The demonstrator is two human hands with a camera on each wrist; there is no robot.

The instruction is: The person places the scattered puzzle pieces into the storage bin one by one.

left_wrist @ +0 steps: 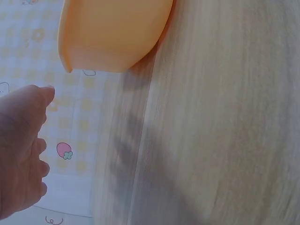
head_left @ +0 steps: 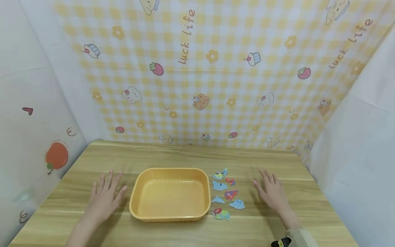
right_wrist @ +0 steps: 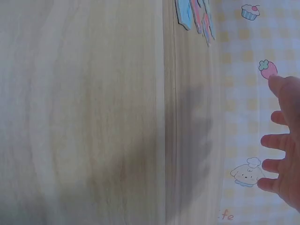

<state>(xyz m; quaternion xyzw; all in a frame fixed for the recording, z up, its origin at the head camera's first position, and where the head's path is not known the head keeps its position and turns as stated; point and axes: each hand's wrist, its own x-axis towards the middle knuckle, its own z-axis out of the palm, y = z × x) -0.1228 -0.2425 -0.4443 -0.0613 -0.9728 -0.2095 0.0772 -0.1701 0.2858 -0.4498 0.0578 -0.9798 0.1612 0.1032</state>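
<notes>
A yellow rectangular plastic tray (head_left: 169,218) stands on the wooden table, and nothing lies in it. To its left my left hand (head_left: 105,197) is spread over the table with fingers apart, holding nothing; the left wrist view shows this hand (left_wrist: 21,152) beside the tray's wall (left_wrist: 112,37). Several torn-looking scraps of coloured paper lie right of the tray, among them a light blue piece (head_left: 219,185), a purple and red piece (head_left: 231,195) and a green and red piece (head_left: 221,214). Right of these scraps, my right hand (head_left: 272,193) is held with fingers extended and no object in it.
The wooden table (head_left: 172,236) reaches back to a yellow checked cloth (head_left: 213,82) hanging behind it. White cloths hang on the left (head_left: 21,79) and right (head_left: 348,164). A dark band (head_left: 281,242) sits at the right sleeve.
</notes>
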